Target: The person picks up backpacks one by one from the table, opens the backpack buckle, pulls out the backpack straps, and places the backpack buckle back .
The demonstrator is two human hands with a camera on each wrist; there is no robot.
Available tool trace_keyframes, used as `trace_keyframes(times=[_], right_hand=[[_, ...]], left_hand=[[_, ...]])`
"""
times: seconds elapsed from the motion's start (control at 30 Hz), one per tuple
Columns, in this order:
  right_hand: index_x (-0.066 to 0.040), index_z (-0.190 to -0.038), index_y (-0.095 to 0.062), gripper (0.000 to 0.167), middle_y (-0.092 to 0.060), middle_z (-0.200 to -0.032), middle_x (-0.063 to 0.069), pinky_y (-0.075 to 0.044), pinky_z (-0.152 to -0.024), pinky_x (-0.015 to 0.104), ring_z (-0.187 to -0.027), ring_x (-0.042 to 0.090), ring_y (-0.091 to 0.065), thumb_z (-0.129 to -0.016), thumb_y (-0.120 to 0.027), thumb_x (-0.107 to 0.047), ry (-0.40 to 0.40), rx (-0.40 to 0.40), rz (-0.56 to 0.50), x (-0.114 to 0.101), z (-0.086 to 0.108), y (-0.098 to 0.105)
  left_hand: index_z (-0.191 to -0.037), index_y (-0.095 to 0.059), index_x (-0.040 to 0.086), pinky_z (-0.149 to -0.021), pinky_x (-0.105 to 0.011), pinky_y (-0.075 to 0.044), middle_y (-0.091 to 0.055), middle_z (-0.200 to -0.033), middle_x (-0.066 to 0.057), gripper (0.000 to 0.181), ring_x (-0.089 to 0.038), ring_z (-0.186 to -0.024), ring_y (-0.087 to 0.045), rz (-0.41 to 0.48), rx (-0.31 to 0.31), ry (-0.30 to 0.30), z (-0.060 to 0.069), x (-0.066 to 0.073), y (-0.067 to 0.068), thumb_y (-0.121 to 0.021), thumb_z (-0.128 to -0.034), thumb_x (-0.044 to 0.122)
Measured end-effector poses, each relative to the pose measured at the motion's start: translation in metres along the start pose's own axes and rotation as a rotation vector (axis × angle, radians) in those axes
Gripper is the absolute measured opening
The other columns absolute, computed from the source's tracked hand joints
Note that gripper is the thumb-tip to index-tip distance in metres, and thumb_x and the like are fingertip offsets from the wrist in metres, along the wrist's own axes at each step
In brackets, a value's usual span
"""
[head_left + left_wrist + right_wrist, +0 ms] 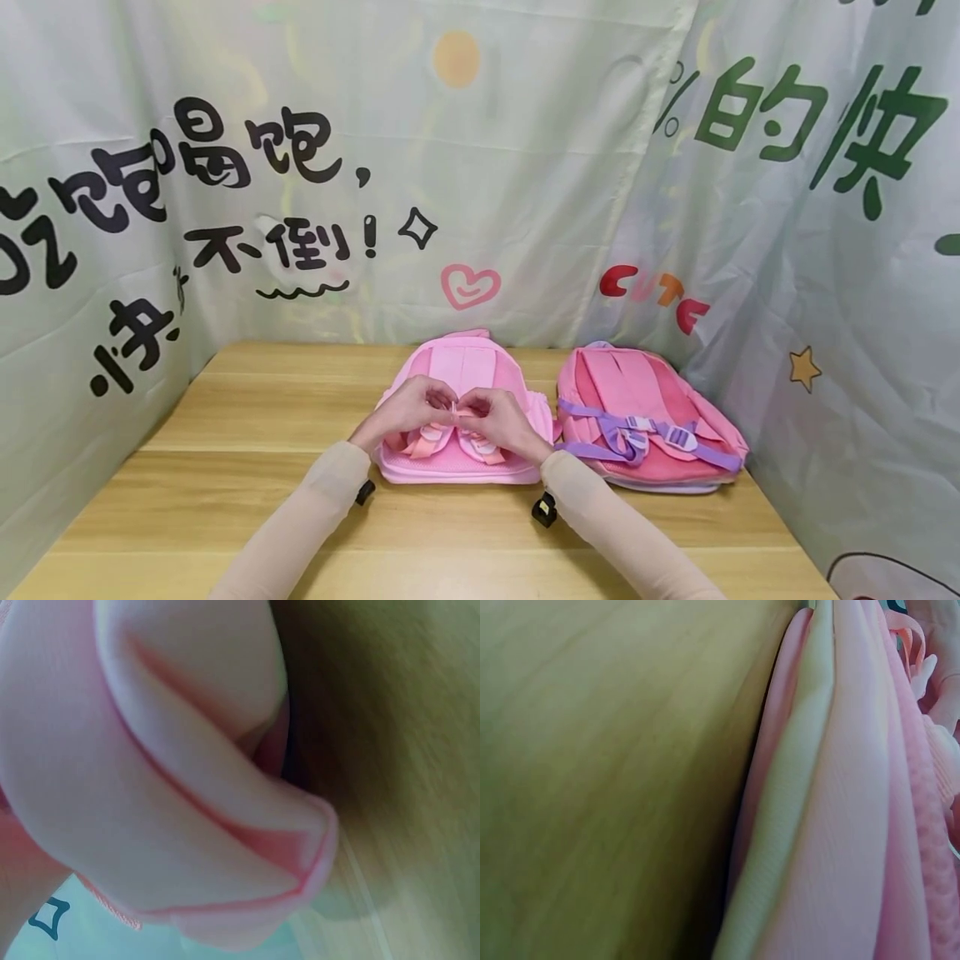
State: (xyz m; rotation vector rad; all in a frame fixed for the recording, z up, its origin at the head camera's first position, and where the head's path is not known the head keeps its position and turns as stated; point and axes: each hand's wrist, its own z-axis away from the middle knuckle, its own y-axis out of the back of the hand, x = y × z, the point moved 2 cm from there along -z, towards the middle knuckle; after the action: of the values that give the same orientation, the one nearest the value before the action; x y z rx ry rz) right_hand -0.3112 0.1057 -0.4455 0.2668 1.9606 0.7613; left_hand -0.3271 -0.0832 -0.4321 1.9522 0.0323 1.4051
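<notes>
The left hand is pinching a narrow strap between fingertips; beneath, the pink backpack is lying on the table, looking light, soft and floppy, probably best held by that strap; the right hand is pinching there too.

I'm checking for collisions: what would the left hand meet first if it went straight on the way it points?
Most likely the right hand, which faces the left hand at close range over the light pink backpack, though depth there is unclear.
</notes>
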Motion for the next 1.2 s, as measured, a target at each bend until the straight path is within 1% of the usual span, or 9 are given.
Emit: trace_keyframes(times=[0.17,0.27,0.43,0.53,0.63,0.8,0.97,1.07,1.2], right_hand=[[-0.017,-0.094,-0.074,0.016,-0.072,-0.084,-0.005,-0.05,-0.068,0.019,-0.074,0.004,-0.06,-0.082,-0.081,-0.023,-0.024,0.004,-0.011,0.0,0.0,0.001],[-0.015,-0.099,-0.073,0.019,-0.073,-0.088,-0.003,-0.051,-0.072,0.02,-0.078,0.006,-0.062,-0.082,-0.08,-0.019,-0.021,-0.004,-0.021,0.001,0.0,0.004],[-0.014,-0.106,-0.072,0.024,-0.073,-0.099,0.0,-0.055,-0.083,0.029,-0.089,0.011,-0.067,-0.084,-0.078,-0.017,0.001,-0.021,-0.028,0.001,0.001,0.008],[-0.013,-0.11,-0.071,0.026,-0.073,-0.102,0.002,-0.056,-0.087,0.035,-0.094,0.015,-0.069,-0.085,-0.077,-0.019,0.005,-0.033,-0.034,0.003,0.001,0.01],[-0.012,-0.114,-0.07,0.028,-0.073,-0.105,0.003,-0.055,-0.089,0.039,-0.097,0.018,-0.068,-0.087,-0.075,-0.018,-0.006,-0.05,-0.043,0.004,0.0,0.011],[-0.013,-0.12,-0.068,0.035,-0.071,-0.11,0.003,-0.054,-0.092,0.038,-0.101,0.017,-0.066,-0.087,-0.075,-0.016,-0.003,-0.084,-0.053,0.006,0.0,0.015],[-0.015,-0.12,-0.069,0.034,-0.071,-0.114,0.002,-0.054,-0.091,0.038,-0.105,0.017,-0.065,-0.087,-0.075,-0.017,0.007,-0.121,-0.066,0.007,-0.001,0.018],[-0.016,-0.119,-0.07,0.031,-0.071,-0.114,0.001,-0.054,-0.089,0.037,-0.104,0.016,-0.065,-0.088,-0.074,-0.02,0.016,-0.138,-0.062,0.007,-0.001,0.019],[-0.016,-0.116,-0.072,0.029,-0.073,-0.111,0.002,-0.055,-0.087,0.036,-0.1,0.016,-0.066,-0.088,-0.074,-0.023,0.021,-0.149,-0.064,0.008,-0.001,0.02]], left_hand=[[-0.1,-0.073,0.01,-0.079,-0.03,-0.054,-0.072,-0.086,-0.001,0.022,-0.014,-0.082,-0.066,0.015,-0.014,-0.002,-0.002,0.0,0.0,-0.08,-0.0813,0.02],[-0.101,-0.072,0.01,-0.077,-0.03,-0.054,-0.071,-0.086,-0.001,0.021,-0.014,-0.082,-0.066,0.016,-0.025,0.01,-0.003,-0.001,0.001,-0.079,-0.0825,0.016],[-0.101,-0.072,0.01,-0.072,-0.027,-0.053,-0.07,-0.083,0.0,0.017,-0.012,-0.077,-0.063,-0.013,-0.043,0.015,-0.004,-0.002,0.0,-0.076,-0.0857,0.017],[-0.099,-0.073,0.011,-0.068,-0.025,-0.05,-0.069,-0.082,0.001,0.015,-0.009,-0.075,-0.06,-0.047,-0.046,0.012,-0.004,-0.001,-0.002,-0.073,-0.0884,0.021],[-0.097,-0.074,0.012,-0.066,-0.025,-0.048,-0.069,-0.083,0.002,0.014,-0.009,-0.073,-0.057,-0.078,-0.042,0.018,-0.005,-0.001,-0.003,-0.071,-0.0904,0.023],[-0.097,-0.073,0.014,-0.063,-0.025,-0.047,-0.067,-0.083,0.003,0.013,-0.008,-0.068,-0.055,-0.124,-0.031,0.028,-0.006,-0.001,-0.005,-0.068,-0.0923,0.025],[-0.096,-0.073,0.017,-0.059,-0.024,-0.045,-0.064,-0.076,0.002,0.015,-0.007,-0.064,-0.053,-0.113,-0.022,0.043,-0.007,0.001,-0.008,-0.066,-0.0932,0.03],[-0.093,-0.073,0.018,-0.059,-0.024,-0.044,-0.062,-0.073,0.002,0.015,-0.007,-0.064,-0.052,-0.111,-0.017,0.05,-0.007,0.001,-0.008,-0.066,-0.0934,0.031],[-0.092,-0.074,0.018,-0.059,-0.024,-0.044,-0.062,-0.073,0.003,0.015,-0.007,-0.066,-0.052,-0.11,-0.02,0.056,-0.008,0.001,-0.009,-0.066,-0.0935,0.031]])
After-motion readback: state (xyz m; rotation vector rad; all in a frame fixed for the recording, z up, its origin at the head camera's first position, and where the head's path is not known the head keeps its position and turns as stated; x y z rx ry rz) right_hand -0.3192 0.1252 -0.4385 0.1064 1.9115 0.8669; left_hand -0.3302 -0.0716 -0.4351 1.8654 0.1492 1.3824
